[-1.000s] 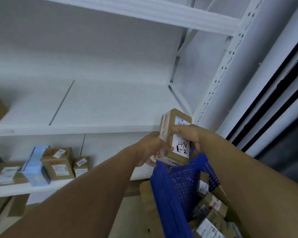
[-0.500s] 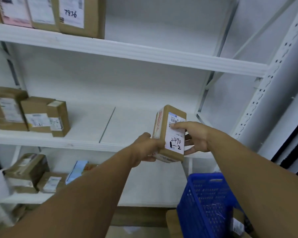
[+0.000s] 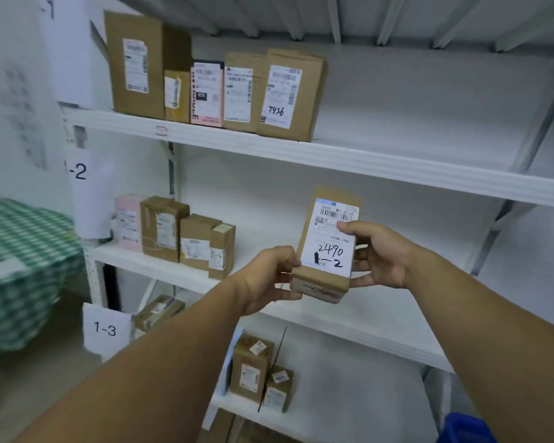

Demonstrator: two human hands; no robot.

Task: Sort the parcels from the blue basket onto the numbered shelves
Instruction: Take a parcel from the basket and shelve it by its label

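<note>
Gripped upright between left hand and right hand, fingers curled round both sides: small brown cardboard parcel, white label marked 1-2, poised before white metal middle shelf; best set label-outward beside brown boxes standing there.

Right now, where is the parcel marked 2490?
Head view, right of centre: the parcel is held upright between the left hand and the right hand, in front of the middle shelf, right of its row of boxes.
</note>
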